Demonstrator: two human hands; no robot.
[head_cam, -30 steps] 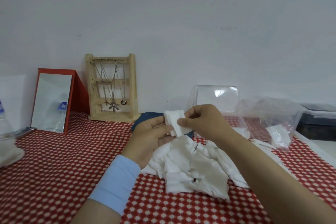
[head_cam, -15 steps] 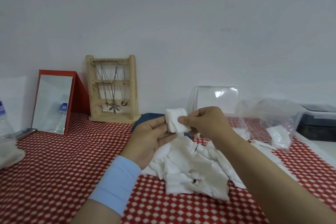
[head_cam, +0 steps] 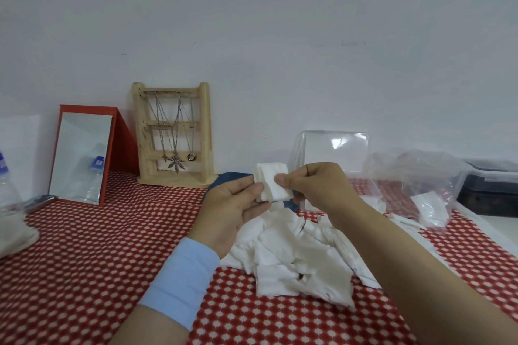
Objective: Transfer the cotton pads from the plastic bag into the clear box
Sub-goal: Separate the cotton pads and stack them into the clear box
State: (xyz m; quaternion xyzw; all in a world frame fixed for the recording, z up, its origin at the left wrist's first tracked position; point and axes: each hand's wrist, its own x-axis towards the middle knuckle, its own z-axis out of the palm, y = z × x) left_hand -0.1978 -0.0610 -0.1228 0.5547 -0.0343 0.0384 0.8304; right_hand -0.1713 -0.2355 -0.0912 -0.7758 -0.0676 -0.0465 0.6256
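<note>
Nearest you, a loose heap of cotton pads (head_cam: 297,255) lies on the red-checked worktop (head_cam: 84,260). Above it, your left hand (head_cam: 235,210) and right hand (head_cam: 316,190) both pinch a small stack of pads (head_cam: 271,185). Behind them stands the clear box (head_cam: 333,154), lid raised, with the plastic bag (head_cam: 414,176) to its right holding a few pads. The stack looks loosely gripped; pads could slip and scatter on the way over.
</note>
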